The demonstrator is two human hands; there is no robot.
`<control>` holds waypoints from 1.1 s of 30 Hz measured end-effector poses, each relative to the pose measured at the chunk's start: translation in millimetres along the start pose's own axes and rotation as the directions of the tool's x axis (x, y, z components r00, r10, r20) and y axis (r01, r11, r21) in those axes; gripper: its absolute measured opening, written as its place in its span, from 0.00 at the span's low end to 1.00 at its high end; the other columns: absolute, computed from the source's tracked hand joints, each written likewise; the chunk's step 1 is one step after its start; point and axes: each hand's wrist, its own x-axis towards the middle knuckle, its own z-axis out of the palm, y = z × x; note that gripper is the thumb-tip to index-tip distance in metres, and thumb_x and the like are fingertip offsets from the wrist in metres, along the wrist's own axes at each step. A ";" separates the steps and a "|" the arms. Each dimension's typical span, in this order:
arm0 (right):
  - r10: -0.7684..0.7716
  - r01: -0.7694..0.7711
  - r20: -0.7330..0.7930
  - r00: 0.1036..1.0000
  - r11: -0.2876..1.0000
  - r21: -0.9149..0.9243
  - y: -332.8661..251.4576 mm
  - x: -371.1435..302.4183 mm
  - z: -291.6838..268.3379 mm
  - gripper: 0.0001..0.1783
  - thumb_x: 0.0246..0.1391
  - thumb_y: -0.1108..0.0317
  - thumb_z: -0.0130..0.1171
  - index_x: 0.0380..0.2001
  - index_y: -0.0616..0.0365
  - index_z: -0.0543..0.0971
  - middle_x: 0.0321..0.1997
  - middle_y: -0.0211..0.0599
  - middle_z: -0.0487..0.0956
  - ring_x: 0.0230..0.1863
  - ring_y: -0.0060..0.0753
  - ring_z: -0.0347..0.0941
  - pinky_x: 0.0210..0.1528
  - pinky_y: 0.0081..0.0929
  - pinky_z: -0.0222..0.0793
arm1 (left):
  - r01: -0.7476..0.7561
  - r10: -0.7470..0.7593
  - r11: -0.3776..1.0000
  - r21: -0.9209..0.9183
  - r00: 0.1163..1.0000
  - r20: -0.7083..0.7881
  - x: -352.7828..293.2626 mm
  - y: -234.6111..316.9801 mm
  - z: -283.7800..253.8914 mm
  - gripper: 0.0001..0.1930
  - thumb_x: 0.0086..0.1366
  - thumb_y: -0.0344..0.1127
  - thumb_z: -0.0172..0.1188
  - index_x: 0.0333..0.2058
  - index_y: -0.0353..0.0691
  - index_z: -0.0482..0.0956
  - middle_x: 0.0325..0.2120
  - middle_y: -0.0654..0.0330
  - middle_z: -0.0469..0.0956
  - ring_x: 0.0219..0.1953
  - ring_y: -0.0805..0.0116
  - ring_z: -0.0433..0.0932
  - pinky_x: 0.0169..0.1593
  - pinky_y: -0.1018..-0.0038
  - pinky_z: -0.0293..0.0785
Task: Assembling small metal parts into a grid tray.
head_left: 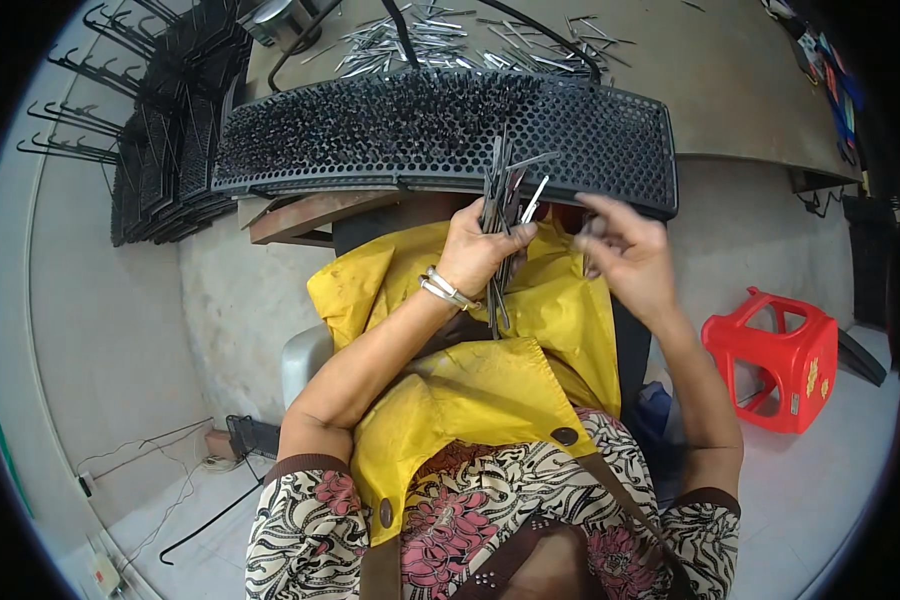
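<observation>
My left hand (480,245) is closed round a bundle of thin metal strips (503,190), mostly dark grey, with a few brighter ones leaning to the right. The strips stick out above and below the fist, in front of the rack's near edge. Right of the bundle is my right hand (625,250), slightly blurred, its index finger stretched and the others loosely bent; nothing shows between them. Just beyond both hands lies a black perforated rack (610,140). Dark pieces stand packed in its holes on the left and middle, while its right part shows bare holes.
Loose metal strips (415,45) are heaped on the table (710,90) behind the rack. Stacked black racks with hooks (170,120) stand at the left. A red plastic stool (775,360) is on the floor at right. A yellow apron (470,390) covers my lap.
</observation>
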 end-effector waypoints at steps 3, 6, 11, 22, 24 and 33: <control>-0.030 0.040 -0.163 0.986 0.997 0.061 -1.4 24.7 -9.7 0.14 0.45 0.81 0.54 0.39 0.67 0.73 0.22 0.29 0.72 0.21 0.16 0.68 0.22 0.14 0.67 | 0.040 -0.040 0.999 -0.010 0.999 0.013 3.3 -2.9 -3.0 0.08 0.53 0.30 0.60 0.26 0.38 0.68 0.15 0.66 0.70 0.14 0.79 0.68 0.18 0.83 0.64; -0.133 0.156 -0.389 0.912 0.987 0.030 0.0 59.4 -10.8 0.11 0.47 0.79 0.55 0.37 0.69 0.74 0.23 0.32 0.75 0.22 0.17 0.70 0.25 0.15 0.68 | 0.041 -0.040 0.998 -0.045 0.999 0.024 2.2 -9.7 -4.4 0.08 0.53 0.30 0.60 0.26 0.37 0.68 0.15 0.65 0.70 0.15 0.78 0.68 0.19 0.82 0.64; -0.290 0.337 -0.504 0.813 0.941 0.002 1.4 114.6 -9.7 0.07 0.48 0.77 0.56 0.31 0.69 0.76 0.24 0.34 0.76 0.24 0.18 0.71 0.28 0.15 0.69 | 0.109 -0.107 0.994 -0.028 0.993 0.048 -4.3 -7.0 -3.2 0.09 0.53 0.30 0.60 0.26 0.38 0.67 0.15 0.66 0.69 0.14 0.79 0.66 0.18 0.82 0.63; -0.476 0.412 -0.415 0.776 0.880 -0.238 21.5 152.4 -5.1 0.06 0.47 0.75 0.57 0.31 0.64 0.77 0.22 0.29 0.76 0.22 0.12 0.70 0.24 0.11 0.66 | 0.104 -0.105 0.994 0.020 0.993 0.061 -4.4 -7.6 0.4 0.14 0.52 0.31 0.62 0.35 0.36 0.68 0.16 0.69 0.69 0.14 0.82 0.65 0.17 0.84 0.62; -0.610 0.472 -0.328 0.721 0.779 -0.411 25.7 155.8 -5.4 0.06 0.46 0.76 0.57 0.31 0.64 0.77 0.22 0.33 0.77 0.22 0.18 0.72 0.25 0.15 0.67 | 0.106 -0.107 0.994 0.018 0.993 0.059 -4.1 -8.9 -0.2 0.14 0.52 0.31 0.62 0.35 0.36 0.68 0.16 0.69 0.69 0.14 0.82 0.65 0.17 0.84 0.62; -0.749 0.542 0.032 0.662 0.448 -0.711 23.9 173.7 -14.4 0.05 0.43 0.76 0.56 0.27 0.63 0.74 0.27 0.44 0.75 0.31 0.47 0.72 0.33 0.34 0.68 | 0.094 -0.097 0.994 0.049 0.994 0.050 -1.8 -5.6 2.2 0.14 0.52 0.30 0.62 0.36 0.35 0.68 0.17 0.69 0.69 0.15 0.82 0.65 0.18 0.85 0.63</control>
